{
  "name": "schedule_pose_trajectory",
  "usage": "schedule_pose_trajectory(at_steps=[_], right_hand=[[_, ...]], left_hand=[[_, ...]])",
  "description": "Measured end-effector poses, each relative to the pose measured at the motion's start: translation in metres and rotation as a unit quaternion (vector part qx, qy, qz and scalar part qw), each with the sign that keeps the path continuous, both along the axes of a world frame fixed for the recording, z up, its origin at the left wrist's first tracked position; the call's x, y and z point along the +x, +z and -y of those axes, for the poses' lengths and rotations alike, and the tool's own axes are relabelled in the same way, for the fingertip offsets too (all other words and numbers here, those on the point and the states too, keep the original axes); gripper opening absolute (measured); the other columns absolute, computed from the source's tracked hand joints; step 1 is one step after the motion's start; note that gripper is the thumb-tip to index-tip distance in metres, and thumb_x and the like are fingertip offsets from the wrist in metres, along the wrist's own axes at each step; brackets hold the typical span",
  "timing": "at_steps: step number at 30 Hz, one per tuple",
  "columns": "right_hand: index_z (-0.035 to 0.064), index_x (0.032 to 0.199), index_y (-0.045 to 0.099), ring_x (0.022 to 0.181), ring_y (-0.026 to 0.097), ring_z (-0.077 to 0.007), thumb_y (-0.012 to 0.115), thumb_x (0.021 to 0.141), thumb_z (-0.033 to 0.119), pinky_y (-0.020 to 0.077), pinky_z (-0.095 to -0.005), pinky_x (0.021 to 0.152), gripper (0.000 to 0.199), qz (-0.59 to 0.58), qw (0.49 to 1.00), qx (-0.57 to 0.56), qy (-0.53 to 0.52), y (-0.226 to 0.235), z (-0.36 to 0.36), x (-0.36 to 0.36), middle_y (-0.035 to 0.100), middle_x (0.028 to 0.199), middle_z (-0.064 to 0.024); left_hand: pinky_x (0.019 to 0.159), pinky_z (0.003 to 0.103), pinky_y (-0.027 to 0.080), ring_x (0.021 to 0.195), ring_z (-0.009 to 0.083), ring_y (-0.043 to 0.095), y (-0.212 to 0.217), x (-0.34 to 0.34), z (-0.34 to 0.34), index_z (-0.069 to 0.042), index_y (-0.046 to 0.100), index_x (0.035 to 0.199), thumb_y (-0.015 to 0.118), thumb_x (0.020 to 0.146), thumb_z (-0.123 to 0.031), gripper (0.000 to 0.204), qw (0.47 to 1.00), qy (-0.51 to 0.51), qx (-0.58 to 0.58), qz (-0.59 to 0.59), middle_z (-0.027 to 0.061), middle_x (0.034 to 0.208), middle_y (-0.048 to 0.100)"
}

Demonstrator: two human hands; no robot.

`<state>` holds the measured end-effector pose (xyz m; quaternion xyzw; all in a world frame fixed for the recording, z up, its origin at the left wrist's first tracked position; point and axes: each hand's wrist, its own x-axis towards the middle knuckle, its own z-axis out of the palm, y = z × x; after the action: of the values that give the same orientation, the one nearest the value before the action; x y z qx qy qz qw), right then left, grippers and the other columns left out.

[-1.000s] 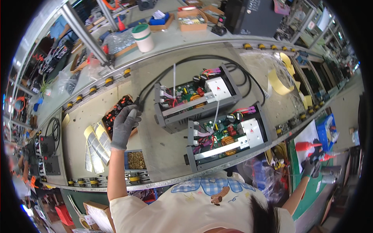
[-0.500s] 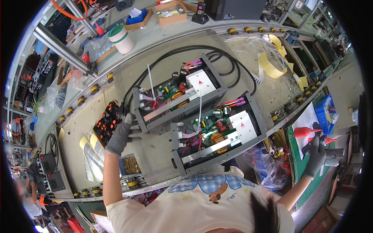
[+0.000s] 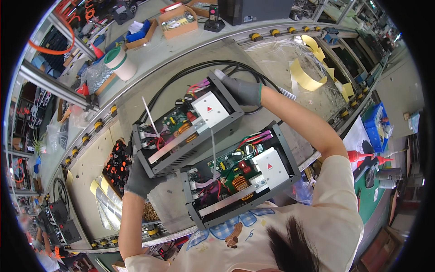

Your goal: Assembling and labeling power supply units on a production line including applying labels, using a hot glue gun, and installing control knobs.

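Two open dark-grey electronics units with green circuit boards, copper coils and white cover plates lie side by side, slanted. My left hand (image 3: 141, 177), in a grey glove, is closed on the left end of the far electronics unit (image 3: 170, 156); its fingertips are partly hidden. At that unit's other end, my gloved right hand (image 3: 244, 92) wraps the right end panel. The near electronics unit (image 3: 242, 209) rests close to my body, untouched. White cable ties (image 3: 214, 149) stick up from both units. A black cable (image 3: 190, 68) loops behind the far one.
Left of my left hand sits a box of black and orange parts (image 3: 117, 161), with brass-coloured small parts (image 3: 150, 212) nearer me. Yellow-backed strips (image 3: 102, 204) lie beside it. Red bottles (image 3: 358, 156) and a dark tool (image 3: 370, 177) are on the green mat at right.
My right hand has left the dark tool at the right and reached across to the far unit's right end. My left hand has closed on its left end. In view, both units appear shifted left.
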<state>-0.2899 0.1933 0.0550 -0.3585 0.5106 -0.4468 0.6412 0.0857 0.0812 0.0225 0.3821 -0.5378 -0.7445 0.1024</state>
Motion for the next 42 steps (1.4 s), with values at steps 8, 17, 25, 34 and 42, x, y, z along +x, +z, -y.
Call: schedule_pose_trajectory(at_steps=[8, 17, 25, 34, 42], right_hand=[[0.0052, 0.13, 0.047, 0.106, 0.055, -0.0189, 0.032, 0.081, 0.076, 0.0429, -0.0326, 0.093, 0.087, -0.035, 0.999, -0.023, -0.025, -0.013, -0.004, -0.004, 0.056, 0.122, -0.0118], [0.0051, 0.13, 0.047, 0.11, 0.05, -0.0123, 0.044, 0.094, 0.047, 0.0363, -0.0284, 0.098, 0.055, 0.077, 0.974, -0.188, -0.102, -0.012, -0.019, 0.003, 0.055, 0.121, -0.0051], [-0.0008, 0.128, 0.048, 0.117, 0.051, -0.0249, 0.051, 0.09, 0.045, 0.0359, -0.0325, 0.1, 0.06, -0.406, 0.899, -0.137, -0.091, 0.02, -0.096, -0.019, 0.053, 0.123, -0.0229], [-0.0035, 0.12, 0.053, 0.094, 0.063, -0.0219, 0.044, 0.093, 0.048, 0.0503, -0.0314, 0.082, 0.059, -0.416, 0.887, -0.106, -0.17, -0.087, -0.244, 0.011, 0.062, 0.109, -0.0182], [-0.0006, 0.136, 0.038, 0.122, 0.045, -0.0278, 0.044, 0.093, 0.047, 0.0353, -0.0405, 0.104, 0.064, 0.317, 0.891, -0.201, -0.254, -0.023, -0.17, 0.083, 0.043, 0.137, -0.0152]], left_hand=[[0.09, 0.042, 0.05, 0.104, 0.0272, 0.06, 0.018, -0.015, -0.002, -0.005, 0.046, 0.125, 0.041, 0.094, -0.04, 0.047, 0.974, 0.071, 0.203, -0.065, 0.013, 0.12, 0.057], [0.09, 0.036, 0.046, 0.106, 0.0212, 0.055, -0.016, -0.034, 0.015, -0.005, 0.047, 0.127, 0.035, 0.096, -0.05, 0.056, 0.963, 0.139, -0.003, -0.23, 0.0082, 0.118, 0.056], [0.099, 0.031, 0.035, 0.115, 0.0186, 0.045, -0.022, -0.047, 0.013, -0.003, 0.041, 0.132, 0.026, 0.101, -0.038, 0.049, 0.921, 0.094, -0.363, -0.107, 0.0107, 0.126, 0.048], [0.093, 0.036, 0.043, 0.117, 0.0205, 0.049, 0.028, -0.006, -0.12, -0.01, 0.037, 0.138, 0.032, 0.085, -0.072, 0.082, 0.973, -0.055, 0.224, -0.011, 0.0098, 0.131, 0.048], [0.098, 0.035, 0.038, 0.119, 0.0221, 0.042, 0.006, 0.0, -0.157, -0.003, 0.036, 0.128, 0.039, 0.091, -0.058, 0.066, 0.936, 0.189, -0.192, -0.227, 0.0137, 0.129, 0.042]])
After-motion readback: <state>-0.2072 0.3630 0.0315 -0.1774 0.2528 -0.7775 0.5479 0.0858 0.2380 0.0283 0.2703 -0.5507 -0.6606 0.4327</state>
